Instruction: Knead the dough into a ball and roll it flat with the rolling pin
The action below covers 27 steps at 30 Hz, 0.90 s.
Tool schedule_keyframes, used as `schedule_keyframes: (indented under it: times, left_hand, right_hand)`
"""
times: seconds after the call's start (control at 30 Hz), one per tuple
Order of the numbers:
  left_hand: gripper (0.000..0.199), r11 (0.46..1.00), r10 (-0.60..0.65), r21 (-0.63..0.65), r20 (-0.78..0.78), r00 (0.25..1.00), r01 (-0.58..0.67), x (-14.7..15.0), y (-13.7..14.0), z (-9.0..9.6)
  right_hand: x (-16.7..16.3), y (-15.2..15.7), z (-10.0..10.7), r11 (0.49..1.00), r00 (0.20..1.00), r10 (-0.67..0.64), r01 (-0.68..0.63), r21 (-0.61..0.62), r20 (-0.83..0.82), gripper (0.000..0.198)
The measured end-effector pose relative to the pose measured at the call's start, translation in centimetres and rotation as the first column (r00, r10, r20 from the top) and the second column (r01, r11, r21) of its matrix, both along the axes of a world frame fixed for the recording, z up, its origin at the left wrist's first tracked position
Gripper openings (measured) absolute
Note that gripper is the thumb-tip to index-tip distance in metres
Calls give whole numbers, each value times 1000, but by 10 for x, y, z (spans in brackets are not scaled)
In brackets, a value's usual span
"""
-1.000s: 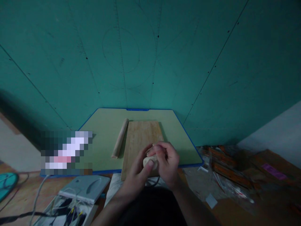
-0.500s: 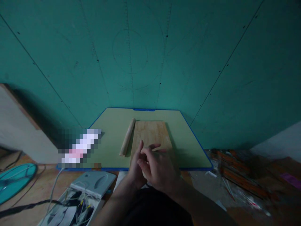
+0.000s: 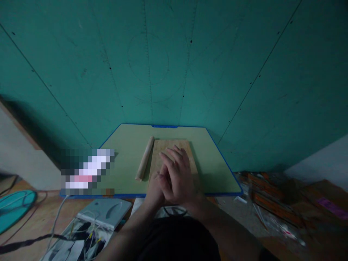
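My right hand (image 3: pixel 179 181) folds over my left hand (image 3: pixel 156 188), palm against palm, above the near part of a wooden board (image 3: pixel 160 148). The right fingers are bent and lie across the left hand. Closed against the right one, my left hand is mostly covered, with its wrist and thumb side showing. Whatever may be between the palms is hidden. Left of the board lies a pale wooden rolling pin (image 3: pixel 145 159). Both rest on a light green, blue-edged tabletop (image 3: pixel 214 170).
A green wall (image 3: pixel 163 72) rises behind the tabletop. At the table's left edge is a pixelated, bright object (image 3: pixel 92 166) with a cable. An open grey box (image 3: pixel 108 212) of wires is at lower left. Orange-brown items (image 3: pixel 269 199) lie on the right floor.
The right hand has turned and slid forward over the left; its fingers now point up and away along the board. The view has shifted slightly. The rolling pin and board stay in place.
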<state>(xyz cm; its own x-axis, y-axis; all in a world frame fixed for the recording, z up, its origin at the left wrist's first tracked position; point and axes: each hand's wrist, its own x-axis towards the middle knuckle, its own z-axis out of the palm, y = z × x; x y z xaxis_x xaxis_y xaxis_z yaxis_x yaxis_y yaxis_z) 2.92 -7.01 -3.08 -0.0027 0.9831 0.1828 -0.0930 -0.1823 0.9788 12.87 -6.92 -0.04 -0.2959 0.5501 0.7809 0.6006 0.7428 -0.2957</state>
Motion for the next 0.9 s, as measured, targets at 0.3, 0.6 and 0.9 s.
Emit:
schedule_keyframes:
  times: [0.3,0.6,0.9]
  left_hand:
    - [43,965,123,-257,302,945,-43,-5,35,25]
    - [73,900,-83,-297,601,795,318,-5,28,48]
    - [43,957,-67,-186,606,793,224,2,27,39]
  right_hand:
    - [-2,-2,-3,1000,999,18,-19,-11,-50,43]
    - [2,35,-1,998,998,-52,50,-46,-29,25]
    - [-1,28,10,957,958,28,-108,-268,-285,52]
